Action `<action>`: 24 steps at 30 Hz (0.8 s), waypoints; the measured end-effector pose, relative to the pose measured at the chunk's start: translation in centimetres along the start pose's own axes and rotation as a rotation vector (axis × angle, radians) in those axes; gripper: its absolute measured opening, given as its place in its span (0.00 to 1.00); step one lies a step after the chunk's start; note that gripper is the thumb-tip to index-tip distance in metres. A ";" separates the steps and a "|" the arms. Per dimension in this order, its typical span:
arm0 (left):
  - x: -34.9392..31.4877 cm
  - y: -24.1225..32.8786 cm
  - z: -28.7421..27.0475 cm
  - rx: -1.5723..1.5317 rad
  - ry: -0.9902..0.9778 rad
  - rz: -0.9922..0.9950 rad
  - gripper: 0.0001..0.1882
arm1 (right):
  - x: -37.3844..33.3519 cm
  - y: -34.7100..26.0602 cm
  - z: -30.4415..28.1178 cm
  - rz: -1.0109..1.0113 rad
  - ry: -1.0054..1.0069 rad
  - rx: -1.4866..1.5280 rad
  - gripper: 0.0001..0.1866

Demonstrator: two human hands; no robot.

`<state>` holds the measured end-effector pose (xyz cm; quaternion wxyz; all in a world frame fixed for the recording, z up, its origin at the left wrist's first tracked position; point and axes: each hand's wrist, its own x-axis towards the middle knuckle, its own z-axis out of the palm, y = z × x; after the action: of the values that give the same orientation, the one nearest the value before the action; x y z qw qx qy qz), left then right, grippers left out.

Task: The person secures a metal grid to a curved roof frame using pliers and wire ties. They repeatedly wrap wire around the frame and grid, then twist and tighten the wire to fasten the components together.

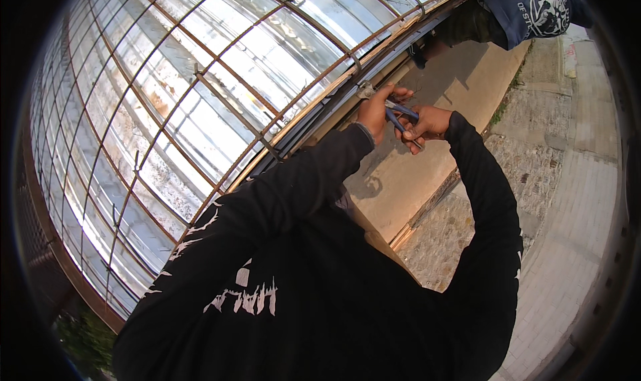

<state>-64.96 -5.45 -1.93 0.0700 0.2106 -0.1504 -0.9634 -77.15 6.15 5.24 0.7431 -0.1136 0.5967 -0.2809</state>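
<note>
My right hand [431,122] is closed around the blue handles of a pair of pliers [404,112]. The handles spread apart slightly and slant down to the right. Close beside it, my left hand [377,112] is closed at the pliers' head end, with the fingers curled. Several thin dark wires [412,94] stick out by the left fingertips. A small grey metal piece [365,90] shows at the left thumb side, next to the panel edge; its kind I cannot make out. My left hand partly hides the pliers' jaws.
A rusty rebar grid [200,74] lies over shiny corrugated metal sheets [160,107] at left. Alongside runs a plank-like tan ledge [400,194]; stone and paved ground [561,201] lies beyond, apparently lower. Another person in a dark shirt [521,17] is at the far right.
</note>
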 end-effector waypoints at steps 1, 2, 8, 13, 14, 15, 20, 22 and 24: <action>0.0 0.1 -0.1 0.010 0.019 -0.031 0.17 | 0.3 0.6 0.3 -0.037 0.178 -0.225 0.15; -0.2 0.3 -0.3 0.018 0.045 -0.059 0.16 | 0.8 0.9 1.0 -0.072 0.348 -0.451 0.17; 0.3 -0.5 0.2 0.011 0.079 0.072 0.13 | 1.6 3.0 7.8 -0.487 1.383 -1.490 0.29; 0.5 0.6 0.6 0.233 0.116 0.089 0.18 | -0.3 -1.2 2.5 -0.429 1.004 -1.586 0.29; 0.3 0.8 0.7 0.255 0.106 0.078 0.18 | -0.7 -1.8 2.4 -0.402 0.976 -1.609 0.29; 0.0 0.7 0.7 0.275 0.098 0.061 0.18 | -1.2 -2.4 2.4 -0.369 0.944 -1.630 0.28; 0.6 0.8 1.6 0.183 0.091 0.030 0.17 | -1.9 -6.9 1.4 -0.361 0.841 -1.634 0.18; 0.4 0.9 2.0 0.172 0.088 0.009 0.15 | -1.9 -6.6 1.2 -0.332 0.827 -1.617 0.18; 0.6 1.0 1.4 0.140 0.080 0.030 0.15 | -1.4 -5.8 0.7 -0.368 0.766 -1.495 0.17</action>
<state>-66.04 -6.18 -0.63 0.0756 0.2508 -0.2177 -0.9402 -78.29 2.12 9.49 0.1630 -0.5654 0.8069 0.0508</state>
